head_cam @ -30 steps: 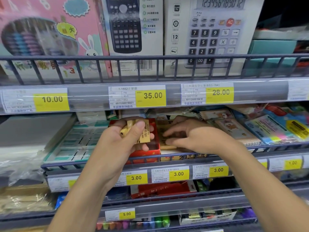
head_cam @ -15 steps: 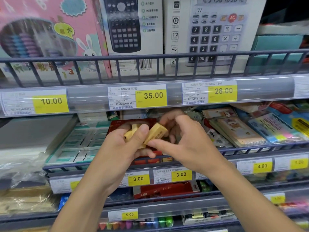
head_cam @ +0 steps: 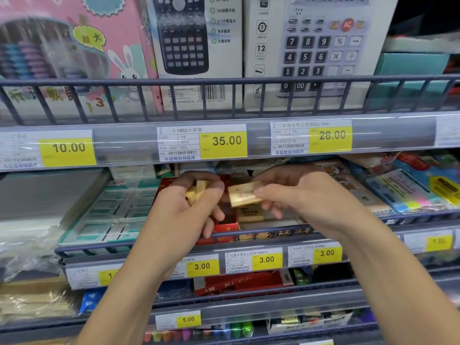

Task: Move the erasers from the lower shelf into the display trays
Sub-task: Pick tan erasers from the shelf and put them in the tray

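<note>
A person's left hand point(head_cam: 184, 212) is gripping a small bundle of tan erasers point(head_cam: 196, 192), fingers curled around them. The right hand point(head_cam: 306, 200) is pinching one flat eraser point(head_cam: 244, 195) between thumb and fingertips, just above the red display tray point(head_cam: 224, 226) on a wire-fronted shelf point(head_cam: 249, 236). To place it well, it likely needs lowering flat into the tray beside the eraser already lying there point(head_cam: 250, 212). Yellow price tags point(head_cam: 266, 259) are lining a crowded stationery aisle; calculator boxes point(head_cam: 196, 46) are standing above.
</note>
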`<state>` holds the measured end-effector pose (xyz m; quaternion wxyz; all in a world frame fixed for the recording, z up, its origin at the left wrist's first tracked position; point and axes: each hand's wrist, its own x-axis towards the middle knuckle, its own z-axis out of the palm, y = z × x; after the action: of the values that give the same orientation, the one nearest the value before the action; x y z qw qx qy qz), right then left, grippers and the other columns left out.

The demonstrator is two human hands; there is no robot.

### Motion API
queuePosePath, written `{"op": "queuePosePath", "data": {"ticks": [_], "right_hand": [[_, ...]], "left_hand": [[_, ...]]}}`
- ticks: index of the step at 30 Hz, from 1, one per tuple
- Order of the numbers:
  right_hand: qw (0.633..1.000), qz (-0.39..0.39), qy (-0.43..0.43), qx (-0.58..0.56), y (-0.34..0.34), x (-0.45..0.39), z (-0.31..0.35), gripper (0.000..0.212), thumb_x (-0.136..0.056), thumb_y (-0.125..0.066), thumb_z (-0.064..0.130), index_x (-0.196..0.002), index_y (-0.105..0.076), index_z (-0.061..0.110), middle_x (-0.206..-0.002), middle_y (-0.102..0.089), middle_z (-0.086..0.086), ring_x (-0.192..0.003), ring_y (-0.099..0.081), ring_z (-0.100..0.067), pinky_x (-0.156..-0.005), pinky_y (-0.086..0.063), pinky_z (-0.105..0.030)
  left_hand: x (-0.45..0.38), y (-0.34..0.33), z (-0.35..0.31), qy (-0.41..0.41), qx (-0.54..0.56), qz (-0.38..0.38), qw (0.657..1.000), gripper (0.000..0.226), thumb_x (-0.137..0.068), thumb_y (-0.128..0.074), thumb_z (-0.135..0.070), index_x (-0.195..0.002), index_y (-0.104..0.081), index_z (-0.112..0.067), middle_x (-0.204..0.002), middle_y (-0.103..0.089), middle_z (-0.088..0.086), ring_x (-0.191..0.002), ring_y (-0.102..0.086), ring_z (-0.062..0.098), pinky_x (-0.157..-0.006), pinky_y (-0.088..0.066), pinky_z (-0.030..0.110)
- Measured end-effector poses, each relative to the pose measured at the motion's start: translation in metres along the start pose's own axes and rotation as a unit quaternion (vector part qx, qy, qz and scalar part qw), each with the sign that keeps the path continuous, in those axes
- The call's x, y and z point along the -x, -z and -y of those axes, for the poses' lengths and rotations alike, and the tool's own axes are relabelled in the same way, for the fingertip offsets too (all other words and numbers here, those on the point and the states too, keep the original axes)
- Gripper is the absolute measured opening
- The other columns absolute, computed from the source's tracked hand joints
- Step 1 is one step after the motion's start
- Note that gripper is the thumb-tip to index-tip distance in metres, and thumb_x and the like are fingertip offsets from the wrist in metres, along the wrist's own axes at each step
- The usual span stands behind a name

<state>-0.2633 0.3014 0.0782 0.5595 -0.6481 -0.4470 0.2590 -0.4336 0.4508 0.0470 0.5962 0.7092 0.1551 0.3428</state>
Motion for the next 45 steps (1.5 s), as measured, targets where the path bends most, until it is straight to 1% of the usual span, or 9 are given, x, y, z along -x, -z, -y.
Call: {"op": "queuePosePath", "data": {"ticks": [8, 15, 21, 25, 32, 36, 39, 42, 45], "right_hand": [[0.978, 0.031, -0.126, 0.165, 0.018, -0.016, -0.007, 0.007, -0.080, -0.081, 0.017, -0.078, -0.075, 0.015, -0.074, -0.075, -0.012, -0.060, -0.062, -0.018, -0.062, -0.049, -0.035], [0.944, 0.097, -0.181, 0.257, 0.007, -0.033, -0.007, 0.015, -0.081, -0.081, 0.030, -0.079, -0.073, 0.017, -0.068, -0.072, 0.002, -0.057, -0.058, -0.010, -0.054, -0.046, -0.023], [0.916, 0.106, -0.182, 0.341, 0.004, -0.039, -0.008, 0.031, -0.076, -0.082, 0.047, -0.078, -0.073, 0.018, -0.060, -0.069, 0.006, -0.055, -0.059, -0.008, -0.054, -0.050, -0.021], [0.879, 0.089, -0.169, 0.436, 0.000, -0.042, -0.009, 0.035, -0.072, -0.080, 0.058, -0.079, -0.071, 0.025, -0.076, -0.072, 0.011, -0.070, -0.065, -0.007, -0.059, -0.047, -0.021], [0.876, 0.031, -0.151, 0.457, -0.006, -0.030, -0.006, 0.033, -0.077, -0.075, 0.059, -0.079, -0.067, 0.027, -0.079, -0.070, 0.008, -0.070, -0.060, -0.008, -0.055, -0.041, -0.024], [0.947, -0.044, 0.041, 0.315, -0.014, -0.006, -0.003, 0.026, -0.079, -0.067, 0.059, -0.099, -0.062, 0.042, -0.088, -0.068, 0.019, -0.077, -0.064, -0.001, -0.065, -0.051, -0.029], [0.961, -0.014, 0.152, 0.230, -0.027, 0.007, -0.004, 0.036, -0.090, -0.063, 0.031, -0.124, -0.061, 0.042, -0.107, -0.069, 0.021, -0.097, -0.066, -0.005, -0.081, -0.056, -0.031], [0.979, 0.029, 0.155, 0.126, -0.033, 0.011, -0.005, 0.047, -0.091, -0.058, 0.010, -0.130, -0.060, 0.036, -0.114, -0.067, 0.008, -0.101, -0.064, -0.017, -0.087, -0.054, -0.046], [0.987, 0.039, 0.149, 0.049, -0.035, 0.015, -0.004, 0.038, -0.091, -0.062, 0.012, -0.126, -0.064, 0.027, -0.113, -0.068, 0.001, -0.102, -0.062, -0.022, -0.086, -0.054, -0.049]], "left_hand": [[-0.005, 0.003, 0.004, 0.009, 0.038, -0.032, 0.999, 0.006, -0.101, -0.064, -0.022, -0.105, -0.066, -0.019, -0.074, -0.073, 0.006, -0.046, -0.046, 0.016, -0.049, -0.046, 0.022], [-0.005, 0.001, 0.002, 0.007, 0.042, -0.031, 0.999, 0.004, -0.100, -0.064, -0.023, -0.103, -0.067, -0.021, -0.072, -0.073, 0.005, -0.047, -0.047, 0.015, -0.052, -0.048, 0.021], [-0.004, 0.002, 0.001, 0.012, 0.046, -0.029, 0.998, 0.008, -0.100, -0.064, -0.023, -0.106, -0.066, -0.018, -0.072, -0.073, 0.004, -0.047, -0.048, 0.016, -0.052, -0.048, 0.022], [-0.003, 0.004, 0.000, 0.010, 0.043, -0.025, 0.999, 0.009, -0.100, -0.065, -0.024, -0.107, -0.066, -0.018, -0.072, -0.073, 0.004, -0.047, -0.049, 0.016, -0.054, -0.049, 0.022], [-0.002, 0.002, 0.000, 0.025, 0.047, 0.002, 0.999, 0.018, -0.103, -0.060, -0.025, -0.106, -0.065, -0.007, -0.083, -0.077, 0.009, -0.051, -0.053, 0.021, -0.058, -0.053, 0.027], [0.001, -0.002, -0.002, 0.035, 0.089, 0.058, 0.994, 0.041, -0.089, -0.067, -0.048, -0.088, -0.077, -0.008, -0.089, -0.078, 0.016, -0.056, -0.055, 0.029, -0.052, -0.050, 0.024], [0.002, -0.004, -0.004, 0.040, 0.085, 0.078, 0.993, 0.053, -0.090, -0.068, -0.061, -0.085, -0.080, -0.010, -0.081, -0.075, 0.018, -0.050, -0.054, 0.028, -0.047, -0.048, 0.024], [0.002, -0.004, -0.005, 0.040, 0.074, 0.085, 0.993, 0.060, -0.088, -0.061, -0.065, -0.082, -0.080, -0.009, -0.072, -0.073, 0.014, -0.045, -0.052, 0.023, -0.044, -0.045, 0.022], [0.004, -0.005, -0.006, 0.036, 0.046, 0.080, 0.995, 0.066, -0.089, -0.058, -0.071, -0.078, -0.079, -0.009, -0.064, -0.068, 0.015, -0.041, -0.047, 0.021, -0.044, -0.041, 0.019]]}}
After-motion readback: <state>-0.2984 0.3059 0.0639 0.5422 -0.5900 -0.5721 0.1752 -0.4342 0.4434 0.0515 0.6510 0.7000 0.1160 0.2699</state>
